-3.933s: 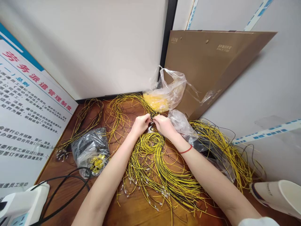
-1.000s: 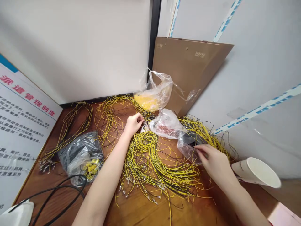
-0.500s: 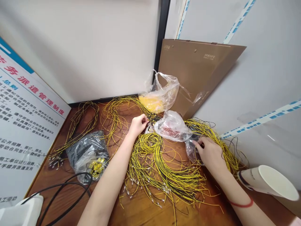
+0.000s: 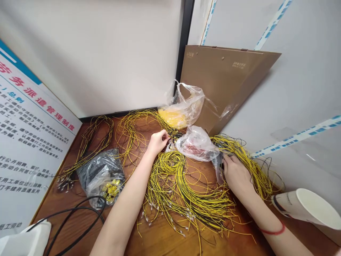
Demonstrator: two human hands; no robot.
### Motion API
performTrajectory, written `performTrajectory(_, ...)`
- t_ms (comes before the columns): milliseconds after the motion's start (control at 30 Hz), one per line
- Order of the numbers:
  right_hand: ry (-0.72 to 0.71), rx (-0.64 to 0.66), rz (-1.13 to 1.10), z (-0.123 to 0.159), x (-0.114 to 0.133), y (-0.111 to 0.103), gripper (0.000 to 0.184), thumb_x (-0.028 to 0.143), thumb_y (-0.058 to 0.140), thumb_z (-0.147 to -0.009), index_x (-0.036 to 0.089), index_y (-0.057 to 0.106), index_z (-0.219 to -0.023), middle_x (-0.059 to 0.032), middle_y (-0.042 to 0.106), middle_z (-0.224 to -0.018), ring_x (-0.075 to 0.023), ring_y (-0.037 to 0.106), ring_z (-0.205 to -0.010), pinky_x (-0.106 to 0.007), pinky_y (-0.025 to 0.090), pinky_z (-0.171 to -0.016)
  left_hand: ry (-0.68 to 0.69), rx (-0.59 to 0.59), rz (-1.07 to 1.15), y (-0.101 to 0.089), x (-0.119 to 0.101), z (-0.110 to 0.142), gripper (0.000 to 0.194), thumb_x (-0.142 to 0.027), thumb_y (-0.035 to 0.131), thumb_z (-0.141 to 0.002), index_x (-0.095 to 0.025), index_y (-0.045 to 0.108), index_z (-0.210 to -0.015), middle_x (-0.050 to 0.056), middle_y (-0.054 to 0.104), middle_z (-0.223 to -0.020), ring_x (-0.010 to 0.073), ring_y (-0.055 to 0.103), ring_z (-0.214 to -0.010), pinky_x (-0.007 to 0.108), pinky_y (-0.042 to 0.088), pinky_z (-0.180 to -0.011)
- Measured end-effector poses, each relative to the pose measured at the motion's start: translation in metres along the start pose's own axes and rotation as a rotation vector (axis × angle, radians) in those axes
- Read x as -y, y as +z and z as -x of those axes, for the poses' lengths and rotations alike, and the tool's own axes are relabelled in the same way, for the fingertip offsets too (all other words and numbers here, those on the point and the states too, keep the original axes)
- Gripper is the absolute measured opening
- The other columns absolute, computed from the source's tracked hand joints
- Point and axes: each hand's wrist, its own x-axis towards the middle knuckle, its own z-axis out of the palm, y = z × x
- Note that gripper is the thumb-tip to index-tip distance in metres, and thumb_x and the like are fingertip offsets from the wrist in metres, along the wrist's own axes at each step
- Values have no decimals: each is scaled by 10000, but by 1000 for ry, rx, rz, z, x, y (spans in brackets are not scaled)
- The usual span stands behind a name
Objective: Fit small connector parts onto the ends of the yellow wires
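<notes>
And now the hands are well apart! A few seconds ago both meet at the middle; now the right hand (image 4: 237, 176) is over on the right, its fingertips lost at the crumpled dark-and-clear plastic bag (image 4: 218, 170), so whether they pinch or spread I cannot tell. Since half a second ago, that bag bunches narrower beside the fingers.

The left hand (image 4: 159, 141), though, stays put at the middle, thumb and forefinger pressed together beside the tangle of small black wire ends (image 4: 174, 134); what sits between them is too small to make out. Just nearer lies the big coil of thin yellow-and-black wires (image 4: 172, 160), its loose ends fanning toward the near edge of the brown wooden table (image 4: 157, 241).

Just left of the right hand sits the clear plastic bag with reddish contents (image 4: 194, 144); a second yellow-and-black wire heap (image 4: 259, 176) lies to its right. My reading: the left hand keeps the place at the wires while the right works at the bag.
</notes>
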Motion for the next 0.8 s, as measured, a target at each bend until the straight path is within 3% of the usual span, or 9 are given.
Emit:
performTrajectory(100, 10, 122, 85, 0, 10, -12, 458, 52, 396, -865, 110, 496, -1308, -140, 665, -939, -228, 673, -783, -294, 481, -630, 7, -1, -8, 0, 0, 1, 149, -125, 633, -737, -189, 523, -659, -6, 672, -696, 139, 649, -672, 242, 493, -655)
performTrajectory(267, 57, 267, 94, -8, 15, -26, 287, 83, 357, -912, 89, 554, -1121, -157, 680, -904, -246, 686, -771, -298, 453, -598, 13, -13, -15, 0, 1, 1, 149, -125, 635, -734, -189, 525, -655, -7, 667, -692, 139, 642, -664, 247, 492, -659)
performTrajectory(433, 47, 153, 67, -10, 13, -20, 237, 60, 334, -898, 91, 559, -966, -178, 672, -863, -250, 670, -732, -315, 445, -603, 9, -7, -2, 1, 2, 0, 157, -114, 636, -727, -186, 517, -654, -8, 663, -686, 136, 638, -657, 243, 490, -657)
performTrajectory(633, 63, -15, -82, -2, 1, -13, 119, 148, 423, -874, 161, 525, -813, -106, 660, -705, -223, 647, -615, -289, 422, -549, 16, -11, 14, 1, 2, 1, 146, -105, 633, -722, -182, 527, -659, -12, 661, -680, 132, 638, -654, 236, 488, -650)
performTrajectory(800, 42, -205, -270, 13, -7, -41, 97, 245, 495, -824, 207, 539, -746, -56, 674, -641, -219, 648, -548, -303, 461, -516, 28, 0, -6, 0, 0, 1, 111, -102, 628, -715, -179, 562, -671, -5, 672, -688, 134, 636, -646, 243, 494, -648)
